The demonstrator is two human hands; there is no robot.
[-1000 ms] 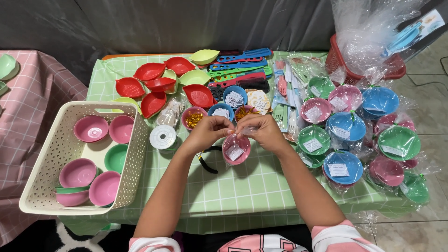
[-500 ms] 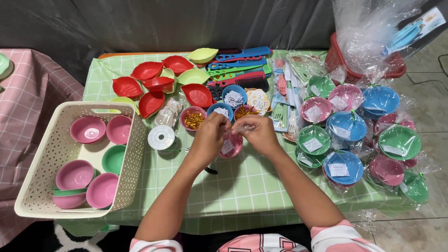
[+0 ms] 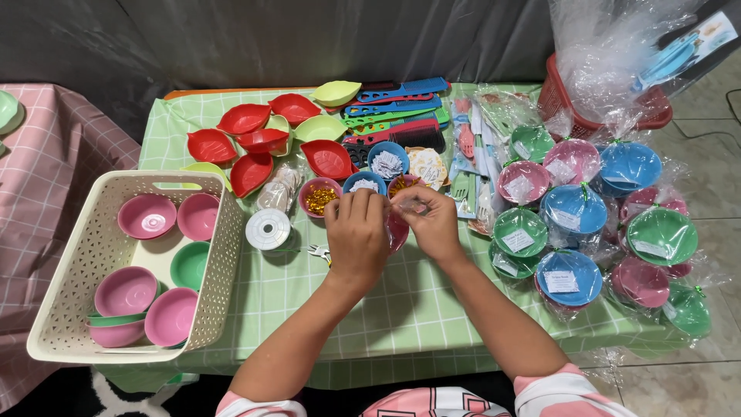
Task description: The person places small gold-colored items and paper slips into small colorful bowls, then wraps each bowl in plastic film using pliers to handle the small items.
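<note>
Both my hands meet over the middle of the green checked table [image 3: 386, 309]. My left hand [image 3: 356, 235] and my right hand [image 3: 429, 220] grip a small pink bowl [image 3: 397, 229] wrapped in clear plastic, with fingers pinching the gathered wrap at its top. The bowl is mostly hidden behind my left hand. Just beyond my fingers sit a pink bowl of gold bits [image 3: 319, 196], and blue bowls of paper slips [image 3: 387, 161].
A cream basket [image 3: 73, 293] at the left holds pink and green bowls. A white tape roll [image 3: 268, 228] lies beside it. Red and yellow-green leaf-shaped dishes [image 3: 255, 139] and combs [image 3: 401, 108] are at the back. Several wrapped bowls [image 3: 571, 208] crowd the right side, with a red basket [image 3: 587, 108].
My hands have closed in over the pink bowl and lifted it slightly toward the far side; the bowl, plainly visible a second ago, is now mostly covered by my left hand.
</note>
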